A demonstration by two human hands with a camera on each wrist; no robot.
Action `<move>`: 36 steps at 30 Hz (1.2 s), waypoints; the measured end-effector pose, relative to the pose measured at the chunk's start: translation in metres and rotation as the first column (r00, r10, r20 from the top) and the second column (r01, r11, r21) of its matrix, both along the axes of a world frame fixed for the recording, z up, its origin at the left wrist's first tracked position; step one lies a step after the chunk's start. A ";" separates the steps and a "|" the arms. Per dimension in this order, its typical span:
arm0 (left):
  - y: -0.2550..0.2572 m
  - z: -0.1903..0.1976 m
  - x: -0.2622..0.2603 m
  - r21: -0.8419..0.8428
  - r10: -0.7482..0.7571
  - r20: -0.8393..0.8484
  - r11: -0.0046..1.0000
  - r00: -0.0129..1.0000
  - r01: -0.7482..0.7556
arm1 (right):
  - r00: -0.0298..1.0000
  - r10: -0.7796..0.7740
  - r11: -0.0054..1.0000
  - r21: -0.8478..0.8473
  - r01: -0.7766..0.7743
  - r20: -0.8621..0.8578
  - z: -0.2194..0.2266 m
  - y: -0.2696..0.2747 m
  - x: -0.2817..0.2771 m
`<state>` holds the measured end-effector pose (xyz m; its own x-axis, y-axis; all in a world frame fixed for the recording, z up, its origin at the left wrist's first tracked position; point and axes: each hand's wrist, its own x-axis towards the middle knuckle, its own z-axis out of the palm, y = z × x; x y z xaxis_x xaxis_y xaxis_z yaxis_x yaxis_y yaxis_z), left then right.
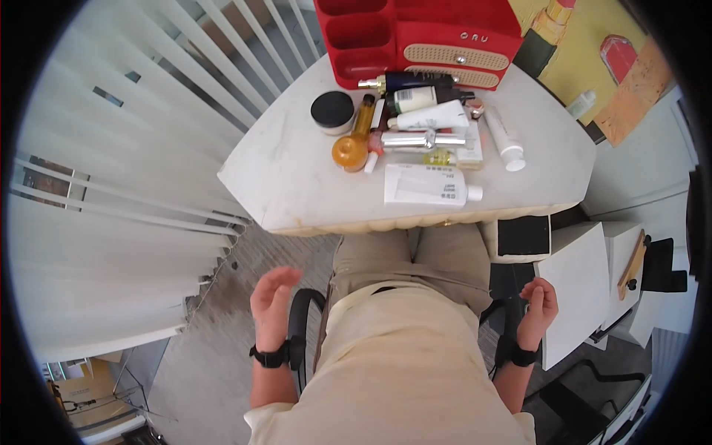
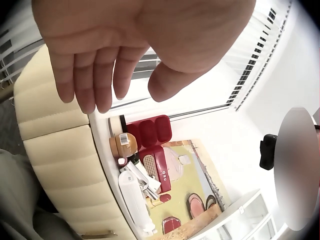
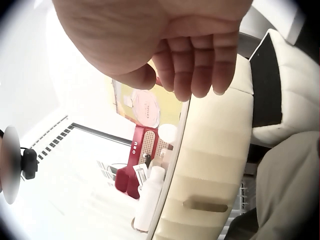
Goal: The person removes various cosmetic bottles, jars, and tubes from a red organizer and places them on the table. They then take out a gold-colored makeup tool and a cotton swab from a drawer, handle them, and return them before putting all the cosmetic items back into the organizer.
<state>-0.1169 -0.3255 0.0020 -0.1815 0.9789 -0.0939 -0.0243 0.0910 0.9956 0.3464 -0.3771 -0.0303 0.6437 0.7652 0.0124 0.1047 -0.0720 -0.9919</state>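
Note:
My left hand (image 1: pixel 273 300) is held beside my body, short of the table's front edge, with nothing in it. On the other side my right hand (image 1: pixel 540 308) is also bare, its fingers loosely bent. In the left wrist view the fingers (image 2: pixel 102 80) hang relaxed and the thumb stands apart. Cosmetics lie in a pile on the white table (image 1: pixel 297 174): a white bottle (image 1: pixel 423 184), an amber round-ended bottle (image 1: pixel 350 153), a black-lidded jar (image 1: pixel 332 111), a silver tube (image 1: pixel 404 140), white tubes (image 1: pixel 506 137) and a dark pump bottle (image 1: pixel 419 81).
Behind the pile stands a red organizer (image 1: pixel 362 33) with open compartments and drawers. White vertical blinds (image 1: pixel 126 156) hang at the left. A white cabinet (image 1: pixel 575 289) is at the right, close to my right hand. Chair armrests (image 1: pixel 302 319) flank my body.

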 end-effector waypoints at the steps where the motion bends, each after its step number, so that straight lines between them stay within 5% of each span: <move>1: -0.003 0.000 -0.003 -0.021 0.009 0.013 1.000 1.000 -0.008 | 1.000 -0.010 1.000 0.000 0.010 -0.001 0.004 0.002 0.001; 10: -0.001 0.037 -0.022 0.034 0.039 -0.063 0.999 0.997 -0.037 | 0.999 -0.009 1.000 0.015 0.008 0.036 0.032 0.015 0.020; 12: 0.017 0.052 -0.023 0.099 0.009 -0.150 0.995 0.989 0.006 | 0.974 0.041 0.998 0.037 -0.050 0.221 0.042 0.045 0.030; 21: 0.140 0.074 0.008 0.240 -0.064 -0.168 0.965 0.984 0.104 | 0.995 0.052 0.979 0.195 -0.067 0.084 0.036 0.191 0.066; 26: 0.221 0.045 0.024 0.223 -0.120 0.139 0.971 0.983 0.087 | 0.999 -0.035 0.973 0.230 0.033 0.001 0.029 0.238 0.080; 32: 0.296 0.024 0.028 0.172 -0.033 0.330 0.985 0.943 -0.025 | 0.998 -0.044 0.981 0.185 0.052 -0.045 0.011 0.251 0.080; 36: 0.325 0.018 0.037 0.176 -0.112 0.421 0.984 0.900 0.040 | 0.999 -0.033 0.981 0.192 0.039 -0.035 0.015 0.254 0.078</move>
<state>-0.0800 -0.0003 0.0196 -0.0836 0.9964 0.0122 -0.4497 -0.0486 0.8918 0.4239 -0.1231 -0.0155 0.6731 0.7269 0.1362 0.0736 0.1174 -0.9904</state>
